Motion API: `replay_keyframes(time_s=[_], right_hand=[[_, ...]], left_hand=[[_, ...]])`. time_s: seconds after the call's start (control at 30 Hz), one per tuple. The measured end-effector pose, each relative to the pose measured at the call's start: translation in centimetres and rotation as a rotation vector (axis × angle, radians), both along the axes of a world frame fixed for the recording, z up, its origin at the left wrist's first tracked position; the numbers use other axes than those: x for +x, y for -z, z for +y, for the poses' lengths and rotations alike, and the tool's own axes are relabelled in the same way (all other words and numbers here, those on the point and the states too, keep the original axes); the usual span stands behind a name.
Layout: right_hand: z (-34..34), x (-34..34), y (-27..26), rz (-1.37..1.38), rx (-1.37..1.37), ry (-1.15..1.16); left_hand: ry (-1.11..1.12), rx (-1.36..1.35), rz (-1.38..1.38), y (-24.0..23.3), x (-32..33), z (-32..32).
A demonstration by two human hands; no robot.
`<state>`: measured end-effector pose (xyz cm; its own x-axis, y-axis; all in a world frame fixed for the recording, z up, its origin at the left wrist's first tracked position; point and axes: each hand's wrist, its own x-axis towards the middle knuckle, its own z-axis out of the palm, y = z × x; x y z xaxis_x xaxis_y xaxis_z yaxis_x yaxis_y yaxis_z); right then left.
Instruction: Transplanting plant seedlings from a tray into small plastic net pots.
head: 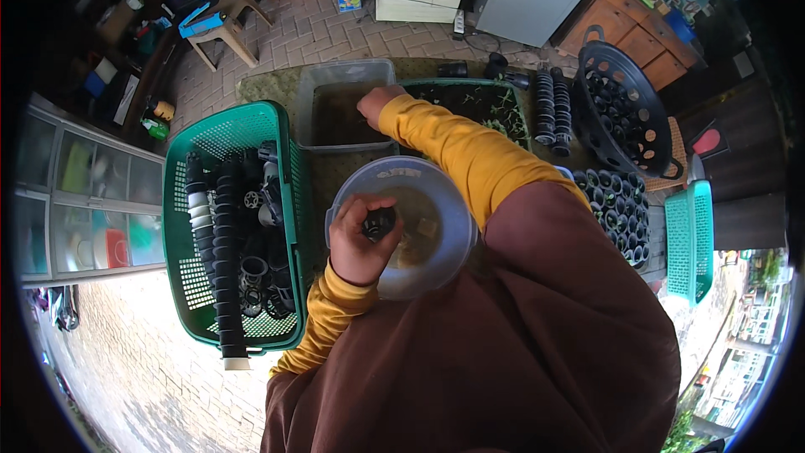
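My left hand [357, 245] holds a small black plastic pot [379, 224], its fingers curled round the rim and its mouth facing up. Below it stands a round, whitish plastic tub [449, 251] with some murky water in the bottom. My right arm reaches forward across the tub's far side. At its end my right hand [379, 107] hangs over a clear rectangular plastic bin [344, 69] that contains something dark brown. Those fingers are bent and point down; whether they grip anything is hidden.
To the left, a green basket [293, 201] holds stacked black pots [227, 251]. A planter of seedlings [503, 110] lies beyond my right arm. Farther right are stacked pots [544, 107], a black perforated basket [582, 119], potted seedlings [613, 207] and a turquoise basket [688, 245].
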<state>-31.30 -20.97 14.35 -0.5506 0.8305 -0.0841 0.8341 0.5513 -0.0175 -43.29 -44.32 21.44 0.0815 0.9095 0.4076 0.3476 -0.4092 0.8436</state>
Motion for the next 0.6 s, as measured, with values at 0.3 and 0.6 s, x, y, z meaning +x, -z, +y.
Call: replay_keyframes(time_s=[0.3,0.6], right_hand=[[0.1,-1.5,0.5,-0.235,-0.167,-0.106],[-9.6,4.9,-10.9,0.434,-0.253,-0.225]], left_hand=[[0.18,0.059,-0.062,-0.4,-0.9,-0.1],[-0.149,-0.08,-0.141,2.0,-0.3,0.3]])
